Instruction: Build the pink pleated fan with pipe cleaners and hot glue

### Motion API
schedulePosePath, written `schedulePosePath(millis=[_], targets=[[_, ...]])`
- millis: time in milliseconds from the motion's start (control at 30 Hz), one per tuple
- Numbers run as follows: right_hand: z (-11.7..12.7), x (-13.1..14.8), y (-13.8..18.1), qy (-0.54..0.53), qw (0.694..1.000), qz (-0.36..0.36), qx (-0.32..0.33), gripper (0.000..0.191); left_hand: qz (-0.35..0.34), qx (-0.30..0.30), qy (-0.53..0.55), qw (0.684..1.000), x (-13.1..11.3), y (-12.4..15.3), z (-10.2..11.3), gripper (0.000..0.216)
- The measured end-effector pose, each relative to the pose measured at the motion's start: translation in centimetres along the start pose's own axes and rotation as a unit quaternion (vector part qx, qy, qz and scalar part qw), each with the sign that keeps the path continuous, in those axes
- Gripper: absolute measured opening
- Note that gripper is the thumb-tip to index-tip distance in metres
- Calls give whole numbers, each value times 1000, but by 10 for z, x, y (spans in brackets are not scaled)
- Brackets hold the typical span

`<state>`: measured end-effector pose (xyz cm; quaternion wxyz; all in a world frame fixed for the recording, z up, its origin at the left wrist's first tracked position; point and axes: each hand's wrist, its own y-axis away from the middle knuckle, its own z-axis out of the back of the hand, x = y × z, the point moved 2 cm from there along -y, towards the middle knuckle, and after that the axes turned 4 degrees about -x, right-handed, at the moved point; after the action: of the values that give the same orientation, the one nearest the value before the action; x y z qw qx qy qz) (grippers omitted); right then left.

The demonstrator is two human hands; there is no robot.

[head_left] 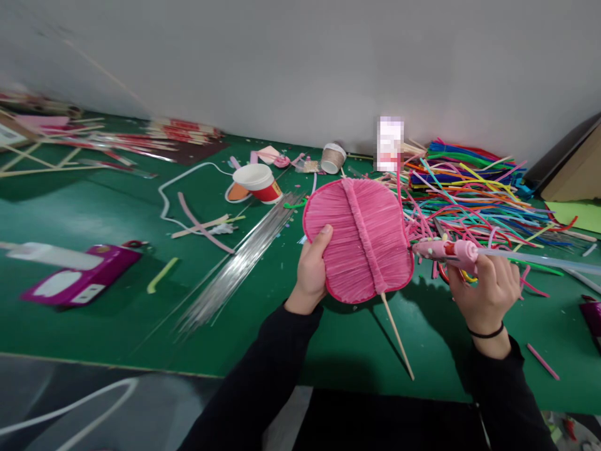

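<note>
Grip of the person's left hand (pixel 310 275) is clamped on the left edge of a flat, rounded pink fan (pixel 340 250), the thumb lying over its ribbed face. The grip of the right hand (pixel 486 288) is closed around a pink glue gun (pixel 439 249), whose nozzle points at the fan's right edge; whether the tip touches it cannot be told. A long translucent glue stick (pixel 539 258) juts from the back of the gun.

The fan is raised above a green table (pixel 263 351), a fuzzy pink strip (pixel 360 232) running down its middle and a thin pale wooden stick (pixel 398 335) projecting below. A bright pink strand (pixel 399 181) rises from its upper right edge. A black band (pixel 486 332) circles the right wrist, and both sleeves are black.

Behind the gun spreads a heap of multicoloured fuzzy stems (pixel 474 188). Left of the fan lies a bundle of thin silvery wires (pixel 235 269), with a white paper cup with a red band (pixel 265 183) near its far end. Farther left are a curved yellow-green strip (pixel 162 275) and a purple box with white labels (pixel 110 263). A brown cardboard box (pixel 577 166) stands at the far right.
</note>
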<state>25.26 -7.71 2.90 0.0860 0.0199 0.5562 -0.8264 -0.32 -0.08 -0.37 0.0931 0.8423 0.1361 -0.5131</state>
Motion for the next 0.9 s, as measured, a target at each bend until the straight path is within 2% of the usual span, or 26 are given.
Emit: schedulePosePath(millis=[267,533,900], targets=[[1,1,1,-2,1000,-9,7,22,-27,-2,0,1000,1,0,1,42],[2,2,-2,-11,1000,8,9,19,-23,-62,-13,998,1,-2,6,44],[1,-1,1,-34,999,6,14,20,-40,-43,-11,998,3,-3,9,38]])
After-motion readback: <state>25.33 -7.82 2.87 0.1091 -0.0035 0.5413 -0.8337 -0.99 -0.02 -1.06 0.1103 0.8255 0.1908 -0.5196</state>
